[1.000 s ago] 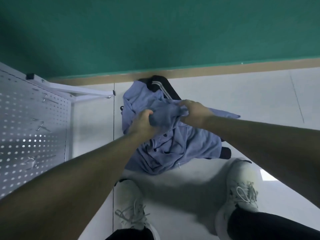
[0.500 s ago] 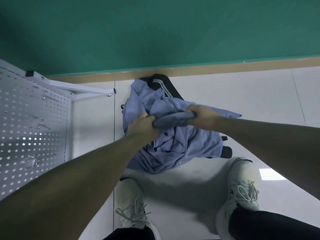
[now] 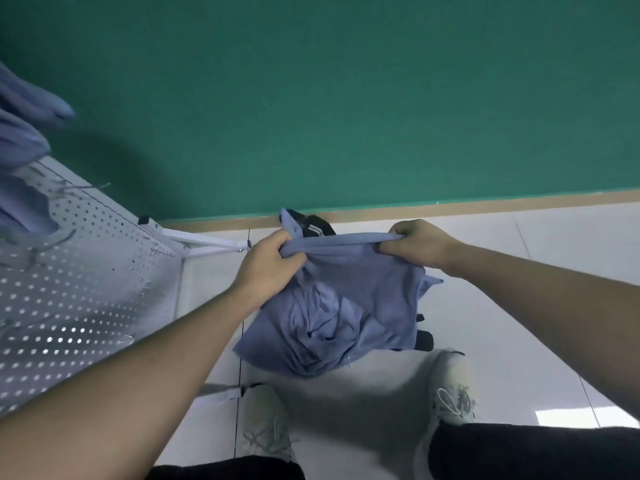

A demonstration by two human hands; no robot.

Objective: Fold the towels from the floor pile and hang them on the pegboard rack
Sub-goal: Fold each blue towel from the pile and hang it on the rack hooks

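Both hands are clenched on the same blue towel. The left hand has its fingers curled tight round a bunched corner, and the right hand pinches the other end with thumb and fingers closed over the cloth. Between the two fists the top edge of the towel is pulled into a taut, nearly level band, and the rest of it hangs down below that edge in loose folds.

Under the hanging cloth lies the pile on the floor, more blue towels crumpled together, and the lower part of the held towel runs into them, so I cannot tell where one ends and the next begins. A dark bag with white stripes pokes out behind the pile by the skirting, and another dark bit shows at the pile's right edge.

The person's two pale shoes stand just this side of the pile, one at each lower corner of it, with dark trousers above them.

To the left stands the white pegboard, tilted away in this view, with metal hooks sticking out of it. Blue towels already hang at its upper left. Behind everything is a green wall with a tan strip at its foot.
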